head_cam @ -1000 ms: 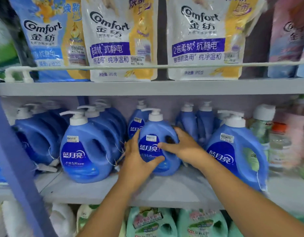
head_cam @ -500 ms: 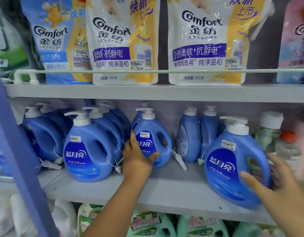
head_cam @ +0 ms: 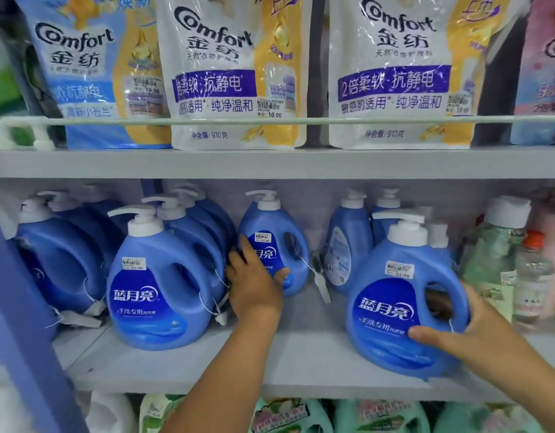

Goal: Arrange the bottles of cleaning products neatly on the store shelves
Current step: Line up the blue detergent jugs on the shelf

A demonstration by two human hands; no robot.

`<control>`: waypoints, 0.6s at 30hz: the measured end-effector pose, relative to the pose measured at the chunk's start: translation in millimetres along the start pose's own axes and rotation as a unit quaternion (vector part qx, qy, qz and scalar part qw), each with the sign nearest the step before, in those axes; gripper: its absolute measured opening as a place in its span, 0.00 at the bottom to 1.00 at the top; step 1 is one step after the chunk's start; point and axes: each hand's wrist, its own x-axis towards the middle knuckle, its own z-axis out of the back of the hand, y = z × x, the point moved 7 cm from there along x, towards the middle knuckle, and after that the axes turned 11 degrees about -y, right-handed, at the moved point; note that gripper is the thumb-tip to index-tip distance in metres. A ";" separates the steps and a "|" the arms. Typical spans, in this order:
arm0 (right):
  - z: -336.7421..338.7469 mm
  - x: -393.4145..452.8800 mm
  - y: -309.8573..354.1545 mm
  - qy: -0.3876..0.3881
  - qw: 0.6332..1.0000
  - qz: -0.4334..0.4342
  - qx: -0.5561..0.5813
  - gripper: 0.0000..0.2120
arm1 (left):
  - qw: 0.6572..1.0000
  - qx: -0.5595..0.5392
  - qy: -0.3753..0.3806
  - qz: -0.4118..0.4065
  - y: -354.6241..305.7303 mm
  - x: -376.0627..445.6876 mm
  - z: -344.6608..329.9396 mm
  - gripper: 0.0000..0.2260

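Note:
Blue pump bottles of detergent stand on the grey middle shelf [head_cam: 301,364]. My left hand [head_cam: 254,285] holds the small middle blue bottle [head_cam: 270,220] low down, with the fingers up its left side and the thumb across its front. My right hand [head_cam: 457,326] grips the large right blue bottle [head_cam: 391,307] by its handle: the fingers pass through the handle hole and the thumb presses the front. This bottle stands near the shelf's front edge. Another large blue bottle [head_cam: 157,285] stands front left, with rows of the same kind behind it.
Two slim blue bottles [head_cam: 348,245] stand at the back between my hands. Clear and greenish bottles [head_cam: 495,264] crowd the right end. Comfort refill pouches [head_cam: 232,73] fill the shelf above behind a rail. Green jugs [head_cam: 379,417] sit below. A blue upright post [head_cam: 20,307] borders the left.
My right hand left the middle bottle, moved right and took the large right bottle by its handle. My left hand stayed on the middle bottle, which now sits further back.

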 end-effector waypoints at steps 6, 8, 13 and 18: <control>-66.2 20.7 13.2 0.110 0.993 0.041 0.007 0.35 | 0.968 -0.249 -0.030 0.013 14.6 -30.0 37.2 0.26; -93.4 31.1 15.3 0.131 0.989 0.061 -0.014 0.34 | 0.937 -0.348 -0.007 0.017 13.6 -50.4 48.4 0.15; -154.4 49.8 24.9 0.121 0.989 0.089 0.008 0.31 | 0.958 -0.278 -0.041 -0.064 7.8 -56.5 63.3 0.33; -176.3 54.3 26.5 0.137 0.982 0.128 0.006 0.32 | 0.972 -0.193 -0.037 -0.130 5.8 -42.5 59.4 0.44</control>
